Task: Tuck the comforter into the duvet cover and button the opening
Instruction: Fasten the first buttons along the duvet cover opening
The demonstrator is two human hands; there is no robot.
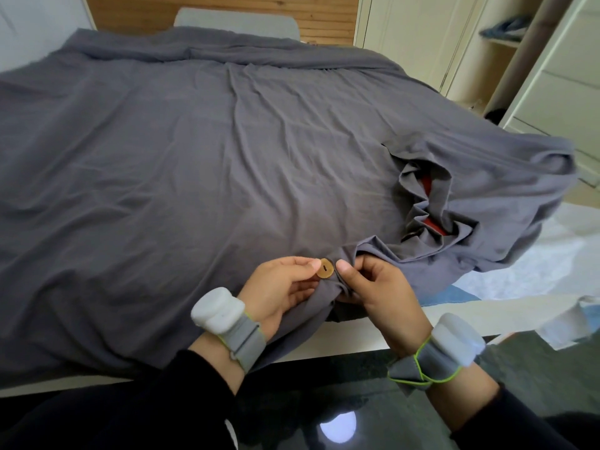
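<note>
A grey duvet cover (201,164) lies spread over the bed. At its near edge a round tan button (325,268) shows between my two hands. My left hand (279,289) pinches the button and the cloth from the left. My right hand (378,287) pinches the hem of the cover just right of the button. Further right the opening (422,203) gapes in bunched folds, and the red comforter (430,225) shows inside it.
A grey pillow (237,22) lies at the head of the bed against a wooden headboard. White wardrobe doors and open shelves (506,40) stand to the right. The bare white mattress (519,261) shows at the right near corner.
</note>
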